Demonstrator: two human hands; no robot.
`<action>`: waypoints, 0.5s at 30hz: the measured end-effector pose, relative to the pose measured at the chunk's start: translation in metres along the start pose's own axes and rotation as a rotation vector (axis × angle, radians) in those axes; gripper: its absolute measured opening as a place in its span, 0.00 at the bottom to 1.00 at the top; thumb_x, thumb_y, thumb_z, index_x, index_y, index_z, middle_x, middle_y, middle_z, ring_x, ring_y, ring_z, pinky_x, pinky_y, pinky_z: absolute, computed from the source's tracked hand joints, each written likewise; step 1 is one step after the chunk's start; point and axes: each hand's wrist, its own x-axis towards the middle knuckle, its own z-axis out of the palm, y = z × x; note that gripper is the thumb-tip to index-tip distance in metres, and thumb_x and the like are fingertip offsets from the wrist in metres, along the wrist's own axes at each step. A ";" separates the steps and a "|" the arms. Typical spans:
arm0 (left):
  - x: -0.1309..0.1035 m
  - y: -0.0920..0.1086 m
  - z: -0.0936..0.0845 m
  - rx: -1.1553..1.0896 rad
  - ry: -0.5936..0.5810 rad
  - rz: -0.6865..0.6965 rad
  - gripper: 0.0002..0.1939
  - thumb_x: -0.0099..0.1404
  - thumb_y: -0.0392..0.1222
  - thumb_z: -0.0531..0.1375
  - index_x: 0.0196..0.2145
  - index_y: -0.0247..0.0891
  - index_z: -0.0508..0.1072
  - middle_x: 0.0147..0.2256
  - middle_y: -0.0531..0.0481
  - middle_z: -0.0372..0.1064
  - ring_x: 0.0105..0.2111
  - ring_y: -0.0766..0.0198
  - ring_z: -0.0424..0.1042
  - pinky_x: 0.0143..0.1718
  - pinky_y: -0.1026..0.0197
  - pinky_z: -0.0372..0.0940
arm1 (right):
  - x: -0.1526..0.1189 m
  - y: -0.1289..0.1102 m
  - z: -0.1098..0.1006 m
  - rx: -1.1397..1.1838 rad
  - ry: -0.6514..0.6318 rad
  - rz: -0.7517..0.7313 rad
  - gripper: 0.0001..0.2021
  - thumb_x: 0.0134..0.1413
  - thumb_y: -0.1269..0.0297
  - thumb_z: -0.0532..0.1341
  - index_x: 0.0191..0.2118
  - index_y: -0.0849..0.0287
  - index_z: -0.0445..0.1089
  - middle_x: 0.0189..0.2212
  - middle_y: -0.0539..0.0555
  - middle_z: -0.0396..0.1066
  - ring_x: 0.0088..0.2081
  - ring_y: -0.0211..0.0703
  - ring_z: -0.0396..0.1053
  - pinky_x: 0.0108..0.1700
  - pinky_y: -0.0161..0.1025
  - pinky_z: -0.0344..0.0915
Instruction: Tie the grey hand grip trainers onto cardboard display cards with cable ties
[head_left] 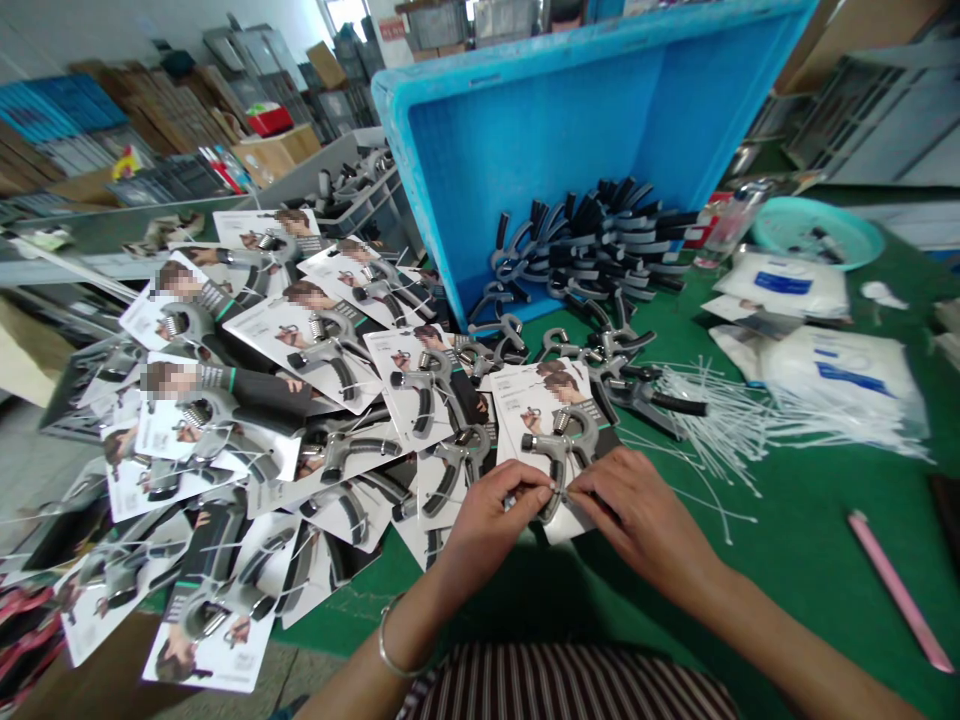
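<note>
A grey and black hand grip strengthener (pixel 562 440) lies on a printed card (pixel 517 400) right in front of me. Both hands meet over its handles, fingertips pinched close together around a thin white cable tie (pixel 561 490). My left hand (pixel 495 515) is closed at the tie on the left side, its thumb and forefinger together. From the right, my right hand (pixel 641 510) pinches at the same spot; its other fingers are curled. The fingertips partly hide the tie. More cards lie under the one at my hands.
Carded grip strengtheners (pixel 330 350) are heaped at the left. A tilted blue crate (pixel 480 130) spills loose strengtheners (pixel 600 250) behind. Loose cable ties (pixel 720 420), plastic bags (pixel 847 380), a turquoise dish (pixel 862 235) and a pink strip (pixel 900 590) lie at the right.
</note>
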 end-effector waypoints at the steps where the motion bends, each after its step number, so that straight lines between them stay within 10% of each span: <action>1: 0.000 0.001 0.000 0.014 -0.006 0.014 0.06 0.67 0.39 0.58 0.36 0.39 0.75 0.34 0.51 0.71 0.36 0.63 0.70 0.41 0.63 0.62 | 0.001 0.000 0.000 -0.004 0.005 -0.006 0.09 0.66 0.63 0.55 0.38 0.58 0.71 0.34 0.56 0.73 0.38 0.48 0.64 0.43 0.45 0.57; 15: 0.003 0.004 -0.004 -0.062 -0.060 -0.024 0.06 0.66 0.40 0.58 0.36 0.38 0.76 0.35 0.49 0.72 0.38 0.61 0.70 0.42 0.62 0.63 | -0.002 0.002 0.003 0.036 0.012 -0.003 0.08 0.66 0.64 0.54 0.38 0.58 0.69 0.34 0.56 0.72 0.39 0.48 0.63 0.44 0.46 0.57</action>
